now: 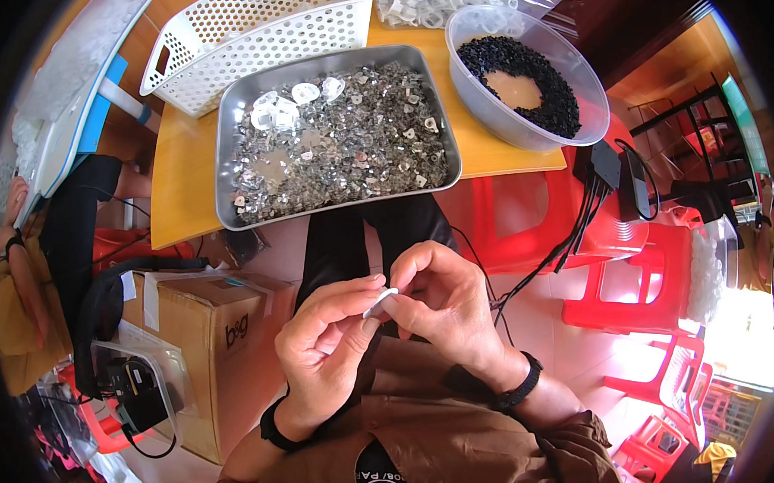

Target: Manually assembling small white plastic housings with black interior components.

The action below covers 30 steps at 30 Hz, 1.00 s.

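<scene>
**Small white piece pinched over your lap**

Your left hand and right hand both pinch one small white piece between fingertips, held above your lap, well short of the metal tray on the tabletop. If either pinch loosens, it could likely drop between your knees to the floor.

A small home workshop: a metal tray of tiny parts, red plastic stools, cardboard box.
</scene>
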Motion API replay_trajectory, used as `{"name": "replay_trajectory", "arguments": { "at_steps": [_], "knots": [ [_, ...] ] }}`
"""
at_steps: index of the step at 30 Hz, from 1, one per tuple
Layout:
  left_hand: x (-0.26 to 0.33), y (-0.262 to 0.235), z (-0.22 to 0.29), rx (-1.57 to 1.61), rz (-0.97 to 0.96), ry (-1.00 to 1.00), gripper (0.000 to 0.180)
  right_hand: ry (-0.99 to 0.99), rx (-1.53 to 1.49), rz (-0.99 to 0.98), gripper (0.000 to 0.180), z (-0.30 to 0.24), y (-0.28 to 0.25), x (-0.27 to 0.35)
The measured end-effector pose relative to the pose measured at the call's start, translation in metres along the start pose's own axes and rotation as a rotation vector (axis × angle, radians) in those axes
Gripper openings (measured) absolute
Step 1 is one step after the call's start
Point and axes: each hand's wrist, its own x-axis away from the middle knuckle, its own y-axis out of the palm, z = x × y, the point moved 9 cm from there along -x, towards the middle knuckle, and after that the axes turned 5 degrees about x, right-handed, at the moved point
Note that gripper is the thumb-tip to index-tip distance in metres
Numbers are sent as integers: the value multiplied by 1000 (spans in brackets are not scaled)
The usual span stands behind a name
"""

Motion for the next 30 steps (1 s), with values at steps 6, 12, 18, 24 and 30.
{"name": "replay_trajectory", "arguments": {
  "at_steps": [6,12,18,24,30],
  "knots": [
    [2,-2,-4,-62,-5,27,28,144,-105,-42,18,14,6,-3],
    [4,0,-30,265,69,-308,37,53,-42,-12,21,15,-3,-2],
    [5,-12,-32,348,120,-301,37,-368,520,-48,35,-31,7,3],
    [1,-13,-32,370,82,-324,38,-616,793,-21,31,-52,18,8],
    [-3,-23,-31,362,91,-286,36,-664,893,-14,29,-53,30,2]
  ]
}}
